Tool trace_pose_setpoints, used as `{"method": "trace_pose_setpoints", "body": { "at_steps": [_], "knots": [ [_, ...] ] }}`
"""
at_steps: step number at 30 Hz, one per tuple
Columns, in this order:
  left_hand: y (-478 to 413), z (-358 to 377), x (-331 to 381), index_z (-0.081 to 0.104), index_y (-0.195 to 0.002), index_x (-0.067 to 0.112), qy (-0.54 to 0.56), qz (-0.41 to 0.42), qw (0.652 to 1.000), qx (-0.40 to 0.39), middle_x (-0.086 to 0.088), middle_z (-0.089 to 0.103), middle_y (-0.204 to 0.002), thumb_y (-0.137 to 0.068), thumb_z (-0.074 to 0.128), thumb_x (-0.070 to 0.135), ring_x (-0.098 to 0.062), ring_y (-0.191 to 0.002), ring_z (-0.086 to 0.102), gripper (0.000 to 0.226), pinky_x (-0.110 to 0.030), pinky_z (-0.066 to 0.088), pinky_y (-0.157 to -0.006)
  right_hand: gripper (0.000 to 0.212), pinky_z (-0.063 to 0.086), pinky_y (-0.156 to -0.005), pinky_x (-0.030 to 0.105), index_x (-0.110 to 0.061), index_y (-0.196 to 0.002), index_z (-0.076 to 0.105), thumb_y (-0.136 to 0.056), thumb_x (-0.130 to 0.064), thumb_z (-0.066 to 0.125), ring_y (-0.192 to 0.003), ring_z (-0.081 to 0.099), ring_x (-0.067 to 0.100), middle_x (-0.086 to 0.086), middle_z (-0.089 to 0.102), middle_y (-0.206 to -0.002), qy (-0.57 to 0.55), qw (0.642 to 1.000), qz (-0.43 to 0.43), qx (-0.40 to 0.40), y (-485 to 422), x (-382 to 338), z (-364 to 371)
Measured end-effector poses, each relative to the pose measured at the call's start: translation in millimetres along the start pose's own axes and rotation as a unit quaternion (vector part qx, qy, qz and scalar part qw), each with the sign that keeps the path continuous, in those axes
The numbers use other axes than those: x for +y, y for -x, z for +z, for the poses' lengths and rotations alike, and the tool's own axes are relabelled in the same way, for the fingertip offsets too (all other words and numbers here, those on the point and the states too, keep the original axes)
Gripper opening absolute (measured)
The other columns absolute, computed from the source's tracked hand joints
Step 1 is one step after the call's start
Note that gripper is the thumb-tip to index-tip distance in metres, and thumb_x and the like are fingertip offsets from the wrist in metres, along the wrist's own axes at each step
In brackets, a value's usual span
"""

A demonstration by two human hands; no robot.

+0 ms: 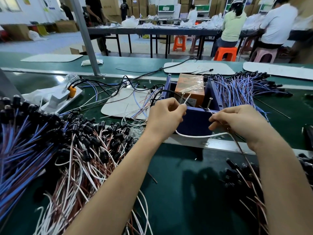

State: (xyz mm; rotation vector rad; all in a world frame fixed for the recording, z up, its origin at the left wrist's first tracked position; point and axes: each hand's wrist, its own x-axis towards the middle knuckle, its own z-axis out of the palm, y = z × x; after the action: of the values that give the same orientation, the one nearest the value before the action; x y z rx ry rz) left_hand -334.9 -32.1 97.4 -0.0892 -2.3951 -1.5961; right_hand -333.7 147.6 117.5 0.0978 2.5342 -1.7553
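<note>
My left hand (166, 114) pinches one end of a white wire (199, 136), whose tip sticks up past the fingers toward a screw. The wire loops down in front of a blue plastic box (196, 122) and runs to my right hand (237, 122), which pinches it together with a brown wire that trails down to the right. Both hands hover at the box's near wall. Two upright screws (210, 103) stand on the box. An orange block (189, 89) wrapped in clear tape sits inside it.
Piles of black-capped leads with blue, white and brown wires (67, 150) cover the green bench at left. A blue-wire bundle (240, 89) lies right of the box and a smaller pile (243, 177) at lower right. White mats (125, 102) and black cables lie behind. People sit at far tables.
</note>
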Motion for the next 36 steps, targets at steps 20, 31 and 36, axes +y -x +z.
{"method": "trace_pose_setpoints", "body": {
  "at_steps": [20, 31, 36],
  "knots": [
    [91.6, -12.3, 101.4, 0.063, -0.109, 0.012, 0.336, 0.263, 0.671, -0.607, -0.005, 0.066, -0.095, -0.099, 0.047, 0.041, -0.023, -0.078, 0.058, 0.034, -0.035, 0.045, -0.068, 0.031, 0.057, -0.06, 0.025, -0.016, -0.079, 0.072, -0.069, -0.045, 0.076, -0.069, 0.069, 0.026, 0.016, 0.073, -0.083, 0.04, 0.971, -0.174, -0.161, 152.8, -30.4, -130.3],
    [139.9, 60.3, 54.7, 0.064, -0.118, 0.014, -0.115, 0.123, 0.932, -0.321, -0.006, 0.064, -0.109, -0.092, 0.06, 0.015, -0.018, -0.098, 0.059, 0.026, -0.025, 0.043, -0.095, 0.009, 0.047, -0.052, 0.017, -0.02, -0.094, 0.07, -0.091, -0.014, 0.063, -0.059, 0.065, 0.012, 0.002, 0.073, -0.077, 0.243, 0.968, -0.027, -0.063, 152.8, 51.5, -128.3],
    [190.7, 99.2, 29.7, 0.027, -0.148, 0.025, -0.207, 0.149, 0.881, -0.398, -0.012, 0.014, -0.157, -0.094, 0.054, 0.034, -0.027, -0.145, 0.014, 0.061, -0.038, 0.017, -0.119, 0.011, 0.045, -0.079, 0.025, -0.02, -0.096, 0.068, -0.085, -0.021, 0.069, -0.088, 0.061, 0.019, 0.002, 0.066, -0.094, 0.425, 0.901, -0.05, 0.073, 127.9, 70.8, -71.2]
  ]
}}
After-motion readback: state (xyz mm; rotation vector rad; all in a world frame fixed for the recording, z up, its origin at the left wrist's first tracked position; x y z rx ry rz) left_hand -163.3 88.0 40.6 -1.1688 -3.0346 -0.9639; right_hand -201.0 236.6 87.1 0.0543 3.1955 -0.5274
